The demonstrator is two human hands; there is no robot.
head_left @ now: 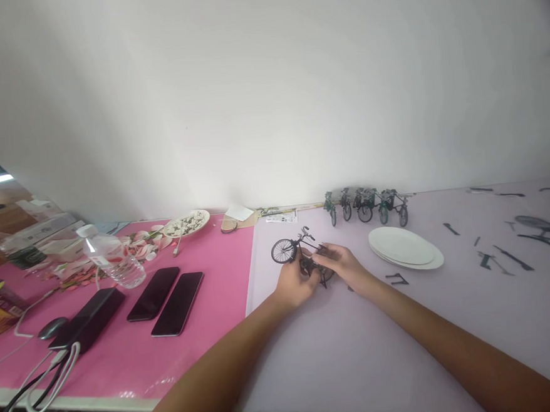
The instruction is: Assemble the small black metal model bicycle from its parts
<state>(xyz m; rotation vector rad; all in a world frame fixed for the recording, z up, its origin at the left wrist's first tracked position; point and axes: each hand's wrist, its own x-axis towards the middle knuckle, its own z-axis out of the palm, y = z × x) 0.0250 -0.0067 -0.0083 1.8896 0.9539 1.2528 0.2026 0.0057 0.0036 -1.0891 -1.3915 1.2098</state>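
Observation:
Between my hands is a black model bicycle [284,250], tilted, its spoked front wheel and handlebar pointing up and to the left. My left hand [295,283] is wrapped round the lower frame. At the rear end, the fingers of my right hand [339,265] pinch the bicycle near the seat; what exactly they press on is partly hidden. The back wheel shows only in part behind my fingers. Just right of my right wrist lies a small black bracket-like part [397,279] on the pale tabletop [351,357].
Several finished-looking model bicycles [365,206] stand by the wall. White plates [406,247] lie to the right, with loose black parts [514,257] beyond. On the pink surface are two phones [177,304], a water bottle [111,256], a power strip [87,318] and a dish of small pieces [188,223].

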